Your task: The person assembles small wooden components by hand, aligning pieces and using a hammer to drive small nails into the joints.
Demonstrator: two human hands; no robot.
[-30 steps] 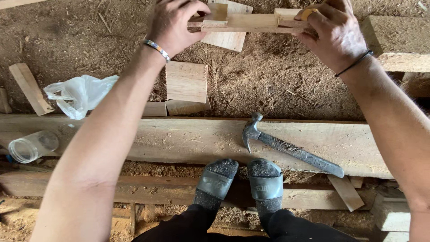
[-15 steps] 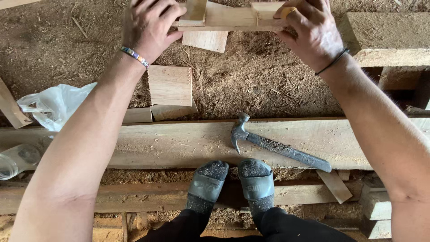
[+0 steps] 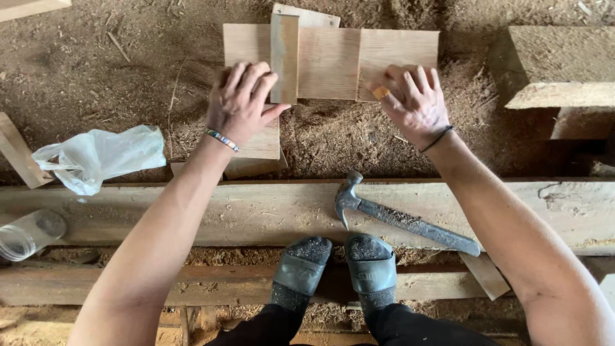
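Wooden boards, thin and pale, are seen joined edge to edge in the upper centre of the frame, lying on the sawdust-covered ground. A narrow upright strip is laid across the left part of the boards, overlapping them. The left hand is pressed at the lower left edge of the boards, fingers held close together and curled over the edge beside the strip, the thumb extended toward the strip's lower end; whether the edge is actually gripped cannot be told. The right hand is placed on the lower right corner of the boards, fingers slightly spread and bent, with a small orange-tan object pinched between thumb and forefinger; its kind cannot be told. A beaded bracelet is worn on the left wrist and a dark band on the right. A claw hammer is recorded lying on a long plank across the middle of the frame, head to the left, untouched by either hand. Two feet in grey slippers are seen at lower centre. A crumpled clear plastic bag lies at left, with a clear jar below it. A thick timber block occupies the upper right.
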